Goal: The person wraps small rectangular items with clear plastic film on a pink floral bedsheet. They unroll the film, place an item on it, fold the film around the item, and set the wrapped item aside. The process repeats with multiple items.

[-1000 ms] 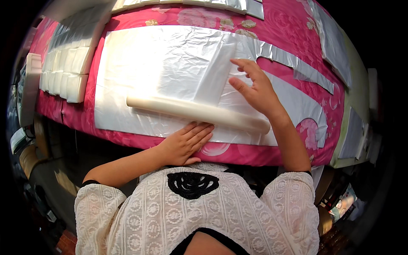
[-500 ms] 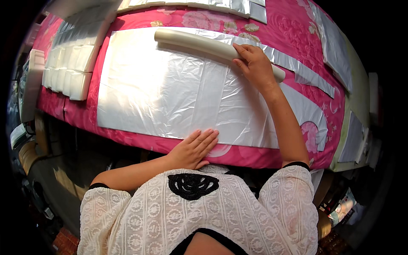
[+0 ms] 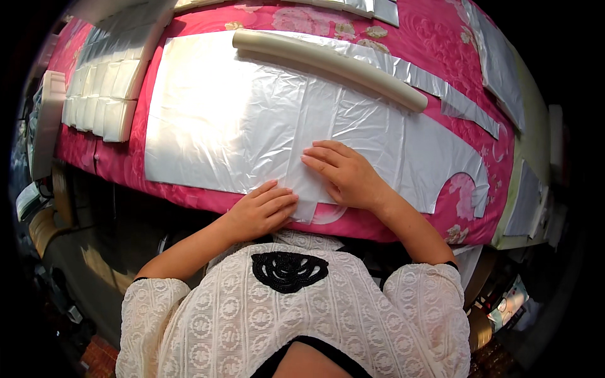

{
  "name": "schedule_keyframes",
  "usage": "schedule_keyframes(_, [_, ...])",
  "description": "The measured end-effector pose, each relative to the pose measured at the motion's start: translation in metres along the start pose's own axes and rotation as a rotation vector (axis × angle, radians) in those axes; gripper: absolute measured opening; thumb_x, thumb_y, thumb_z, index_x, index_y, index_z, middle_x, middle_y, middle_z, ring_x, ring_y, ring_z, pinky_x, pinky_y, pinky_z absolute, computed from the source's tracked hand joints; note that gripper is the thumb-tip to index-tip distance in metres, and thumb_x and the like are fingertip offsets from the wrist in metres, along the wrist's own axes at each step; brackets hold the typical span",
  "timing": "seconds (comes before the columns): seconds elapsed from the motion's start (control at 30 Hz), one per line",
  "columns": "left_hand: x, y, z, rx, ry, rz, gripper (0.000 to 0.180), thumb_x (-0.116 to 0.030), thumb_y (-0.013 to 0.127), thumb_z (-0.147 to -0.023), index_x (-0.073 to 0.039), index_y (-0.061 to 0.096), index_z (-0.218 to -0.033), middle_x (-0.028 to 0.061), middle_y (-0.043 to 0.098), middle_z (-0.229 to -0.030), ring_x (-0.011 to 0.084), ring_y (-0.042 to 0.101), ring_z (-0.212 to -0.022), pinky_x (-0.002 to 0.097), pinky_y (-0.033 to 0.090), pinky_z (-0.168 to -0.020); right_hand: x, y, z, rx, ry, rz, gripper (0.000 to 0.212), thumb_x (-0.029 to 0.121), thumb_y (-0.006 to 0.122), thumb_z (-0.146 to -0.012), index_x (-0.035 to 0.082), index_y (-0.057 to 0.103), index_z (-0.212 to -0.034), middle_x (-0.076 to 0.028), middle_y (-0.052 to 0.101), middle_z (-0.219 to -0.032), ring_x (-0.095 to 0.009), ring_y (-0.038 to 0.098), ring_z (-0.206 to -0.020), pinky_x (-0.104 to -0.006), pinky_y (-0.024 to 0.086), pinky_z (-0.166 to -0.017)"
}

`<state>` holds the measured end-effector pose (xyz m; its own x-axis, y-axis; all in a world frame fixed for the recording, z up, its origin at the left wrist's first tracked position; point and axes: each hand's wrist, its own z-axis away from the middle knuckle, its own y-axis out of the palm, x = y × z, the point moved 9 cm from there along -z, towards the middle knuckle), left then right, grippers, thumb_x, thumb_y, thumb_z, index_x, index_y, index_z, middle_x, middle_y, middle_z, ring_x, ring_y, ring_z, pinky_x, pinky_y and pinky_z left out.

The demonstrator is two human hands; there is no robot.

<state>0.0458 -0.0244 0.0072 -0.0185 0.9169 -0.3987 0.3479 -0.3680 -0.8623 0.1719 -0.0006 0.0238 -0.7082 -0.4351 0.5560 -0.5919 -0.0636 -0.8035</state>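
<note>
Thin white plastic bags (image 3: pixel 208 120) lie flat in a stack on a pink flowered cloth. My left hand (image 3: pixel 261 209) rests at the stack's near edge, its fingers stretched out over the plastic. To its right, my right hand (image 3: pixel 343 171) lies on the plastic with fingers slightly bent and spread, its thumb low beside them. Between the two hands a flap of the film reaches down past the near edge onto the cloth. A long cream-coloured tube (image 3: pixel 328 66) lies slantwise across the stack's far side, touched by neither hand.
Rows of folded white plastic packets (image 3: pixel 107 94) stand at the left. More white stacks (image 3: pixel 353 6) lie along the far edge. A long silvery sheet (image 3: pixel 495 63) lies at the far right. The pink cloth (image 3: pixel 201 198) ends close to my body.
My right hand has let go of the tube and come down onto the plastic near my left hand. My left hand has shifted slightly left. Film now overhangs the near edge between them.
</note>
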Motion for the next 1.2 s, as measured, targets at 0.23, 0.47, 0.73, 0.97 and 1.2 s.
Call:
schedule_keyframes(0.23, [0.011,-0.017,-0.015,-0.107,-0.130,0.381,0.019,-0.012,0.066,-0.073,-0.006,0.055,-0.087,0.0053,0.064,-0.101,0.0214,0.061,-0.096,0.0418,0.040,-0.098,0.004,0.004,0.003,-0.071,0.037,0.039,0.051,-0.002,0.060,-0.063,0.003,0.057,-0.113,-0.010,0.055,-0.117,-0.029,0.052,-0.108,-0.0364,0.045,-0.090])
schedule_keyframes(0.47, [0.026,-0.025,-0.043,0.133,-0.027,0.212,0.070,-0.029,0.071,-0.069,-0.002,0.043,-0.127,0.0126,0.044,-0.134,0.0265,0.046,-0.120,0.0407,0.032,-0.104,-0.006,-0.005,0.009,-0.245,0.101,-0.019,0.034,0.001,0.060,-0.065,0.001,0.063,-0.099,-0.009,0.061,-0.101,-0.026,0.058,-0.092,-0.0337,0.049,-0.080])
schedule_keyframes(0.73, [0.050,-0.015,-0.053,-0.029,-0.129,0.053,0.048,-0.010,0.060,-0.071,-0.001,0.053,-0.117,0.0129,0.059,-0.111,0.0273,0.057,-0.103,0.0397,0.044,-0.090,-0.017,-0.016,0.015,-0.259,0.217,0.042,0.027,0.002,0.063,-0.070,0.009,0.066,-0.095,-0.005,0.064,-0.094,-0.022,0.060,-0.088,-0.0328,0.050,-0.073])
schedule_keyframes(0.97, [0.095,-0.020,-0.064,-0.185,-0.695,0.567,0.038,-0.016,0.053,-0.086,0.002,0.048,-0.119,0.0183,0.057,-0.109,0.0339,0.056,-0.095,0.0408,0.043,-0.086,-0.077,-0.011,0.020,-0.226,0.862,-0.410,0.019,0.018,0.059,-0.082,0.001,0.067,-0.081,-0.011,0.064,-0.066,-0.022,0.062,-0.060,-0.0312,0.047,-0.061])
schedule_keyframes(1.2, [0.058,0.008,-0.075,0.082,-0.348,-0.011,0.070,-0.029,0.054,-0.083,0.003,0.025,-0.138,0.0200,0.023,-0.145,0.0328,0.021,-0.136,0.0436,0.016,-0.110,-0.103,0.005,0.017,-0.025,1.039,-0.588,0.021,0.018,0.060,-0.084,-0.002,0.065,-0.078,-0.004,0.061,-0.062,-0.009,0.058,-0.056,-0.0244,0.045,-0.054])
